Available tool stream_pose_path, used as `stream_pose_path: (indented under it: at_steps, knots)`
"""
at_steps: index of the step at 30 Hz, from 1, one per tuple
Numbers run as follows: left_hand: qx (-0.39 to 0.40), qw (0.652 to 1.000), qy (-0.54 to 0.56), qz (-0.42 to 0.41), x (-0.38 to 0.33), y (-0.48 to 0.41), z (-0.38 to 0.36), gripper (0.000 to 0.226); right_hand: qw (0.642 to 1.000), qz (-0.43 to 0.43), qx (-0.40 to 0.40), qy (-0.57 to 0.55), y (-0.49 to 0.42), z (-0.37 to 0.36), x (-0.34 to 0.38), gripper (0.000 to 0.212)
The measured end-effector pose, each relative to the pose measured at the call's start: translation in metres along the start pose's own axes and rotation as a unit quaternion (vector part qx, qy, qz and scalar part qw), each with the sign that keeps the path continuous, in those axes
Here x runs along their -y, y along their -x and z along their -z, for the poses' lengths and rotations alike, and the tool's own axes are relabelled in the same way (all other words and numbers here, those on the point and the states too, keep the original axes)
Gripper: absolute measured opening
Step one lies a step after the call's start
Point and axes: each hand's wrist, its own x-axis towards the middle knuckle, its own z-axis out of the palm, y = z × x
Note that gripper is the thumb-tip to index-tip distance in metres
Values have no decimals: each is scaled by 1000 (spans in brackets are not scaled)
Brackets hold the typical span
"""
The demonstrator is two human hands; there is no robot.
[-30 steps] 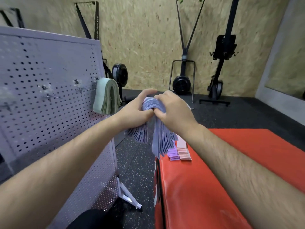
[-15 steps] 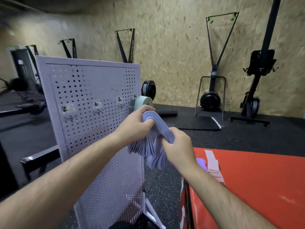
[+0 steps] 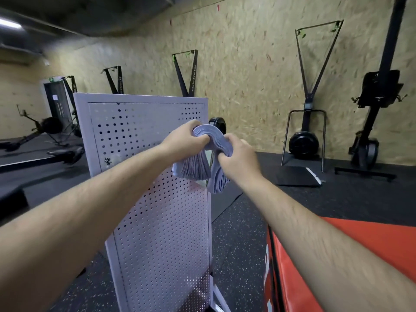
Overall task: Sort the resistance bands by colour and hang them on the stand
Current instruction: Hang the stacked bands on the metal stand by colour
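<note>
A thick bundle of lilac resistance bands (image 3: 203, 154) is folded over and held up in front of the right edge of the pale perforated stand (image 3: 157, 221). My left hand (image 3: 186, 140) grips the bundle's left side from above. The right side of the fold is pinched by my right hand (image 3: 234, 154). The band ends fan out downward below both hands. A sliver of green bands (image 3: 206, 183) shows behind the bundle; the hooks there are hidden by my hands.
A red padded block (image 3: 351, 255) stands low at the right. Black rubber flooring (image 3: 236, 233) lies between it and the stand. Ski machines (image 3: 308, 104) and a rowing machine (image 3: 371, 131) line the chipboard wall behind. More machines sit far left.
My view has swung left and up, away from the red block. Both hands have carried the lilac bundle up against the stand's upper right edge, covering the green bands.
</note>
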Motion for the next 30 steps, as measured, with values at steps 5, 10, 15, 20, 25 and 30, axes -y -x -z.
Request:
stream_pose_path:
  at_steps: [5,10,15,20,25,30]
  knots:
    - [15,996,-83,-4,9,-23,-4,22,1000,-19,14,10,-9,-22,-4,28]
    - [35,993,-112,8,20,-43,-5,24,1000,-22,-2,10,-15,-40,-7,30]
    - [51,991,-125,24,28,-56,-6,27,999,-25,-19,17,-22,-54,-9,28]
    - [61,987,-148,32,36,-62,-9,29,999,-26,-20,9,-23,-70,-14,36]
    - [75,984,-159,41,48,-61,-17,29,999,-34,-12,-2,-18,-80,-21,49]
    - [82,981,-169,42,54,-59,-21,29,999,-48,-12,-4,-15,-90,-21,44]
